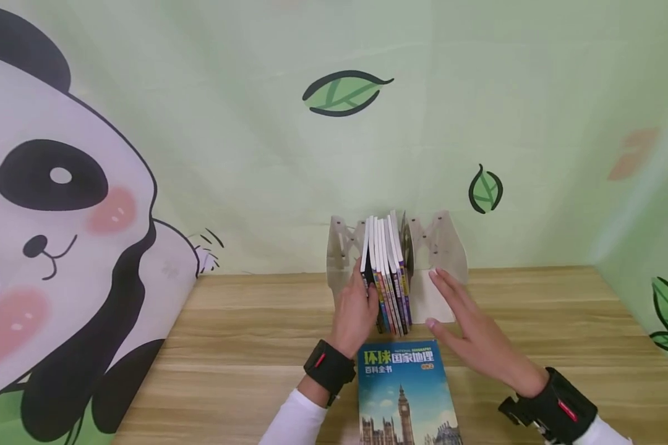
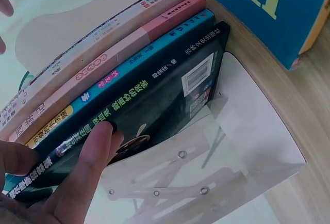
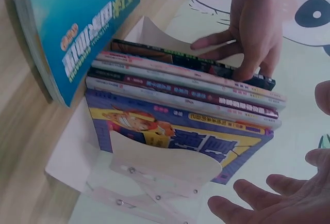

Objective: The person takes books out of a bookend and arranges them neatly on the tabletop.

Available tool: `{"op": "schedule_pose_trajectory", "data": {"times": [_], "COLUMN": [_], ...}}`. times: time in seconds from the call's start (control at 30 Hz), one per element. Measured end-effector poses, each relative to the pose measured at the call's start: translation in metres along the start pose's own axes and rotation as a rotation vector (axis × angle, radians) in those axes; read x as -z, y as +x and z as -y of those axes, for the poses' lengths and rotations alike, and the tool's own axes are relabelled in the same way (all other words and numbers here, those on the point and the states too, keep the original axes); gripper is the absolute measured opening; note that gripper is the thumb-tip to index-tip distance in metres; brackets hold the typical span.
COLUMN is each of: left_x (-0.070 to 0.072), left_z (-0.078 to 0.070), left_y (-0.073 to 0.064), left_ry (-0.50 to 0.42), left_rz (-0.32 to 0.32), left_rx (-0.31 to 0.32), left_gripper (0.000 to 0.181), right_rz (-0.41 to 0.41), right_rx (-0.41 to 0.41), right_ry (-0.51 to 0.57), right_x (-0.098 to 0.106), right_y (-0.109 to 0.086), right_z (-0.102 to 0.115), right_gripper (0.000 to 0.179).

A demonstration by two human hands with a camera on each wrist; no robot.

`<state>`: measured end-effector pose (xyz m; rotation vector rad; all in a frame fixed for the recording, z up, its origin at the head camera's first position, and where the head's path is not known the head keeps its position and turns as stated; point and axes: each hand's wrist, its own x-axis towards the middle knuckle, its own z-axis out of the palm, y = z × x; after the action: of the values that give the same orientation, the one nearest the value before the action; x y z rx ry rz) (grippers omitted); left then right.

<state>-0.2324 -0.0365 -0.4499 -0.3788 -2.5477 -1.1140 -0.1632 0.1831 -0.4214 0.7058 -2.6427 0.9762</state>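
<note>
A row of thin books (image 1: 389, 278) stands upright in an expandable whitish bookend (image 1: 440, 247). At the row's left end is a black book (image 2: 170, 100), held by my left hand (image 1: 353, 312), its thumb over the spine and fingers along the cover. My right hand (image 1: 473, 327) is spread with straight fingers beside the bookend's right part, touching no book. In the right wrist view, a purple and yellow book (image 3: 180, 131) closes the row's other end. A blue geography book (image 1: 406, 395) with a clock tower on its cover lies in front of the row.
The wooden table (image 1: 245, 346) extends to both sides of the books. A green cloth backdrop (image 1: 245, 154) with leaf drawings hangs behind the table, with a large printed panda (image 1: 61, 235) at the left.
</note>
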Motion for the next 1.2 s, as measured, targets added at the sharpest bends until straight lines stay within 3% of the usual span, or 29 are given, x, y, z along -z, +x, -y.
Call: {"op": "schedule_pose_trajectory", "data": {"times": [0.6,1.2], "left_x": [0.011,0.022], "left_z": [-0.006,-0.013], "left_y": [0.001,0.006], "left_ry": [0.012,0.032], "left_rz": [-0.009,-0.069], "left_rx": [-0.019,-0.086], "left_gripper": [0.056,0.058], "right_rz": [0.04,0.073], "right_rx": [0.071,0.055], "right_ry": [-0.031,-0.053], "right_x": [0.026,0.048], "right_y": [0.028,0.045], "right_z": [0.005,0.011], "right_gripper": [0.08,0.081]}}
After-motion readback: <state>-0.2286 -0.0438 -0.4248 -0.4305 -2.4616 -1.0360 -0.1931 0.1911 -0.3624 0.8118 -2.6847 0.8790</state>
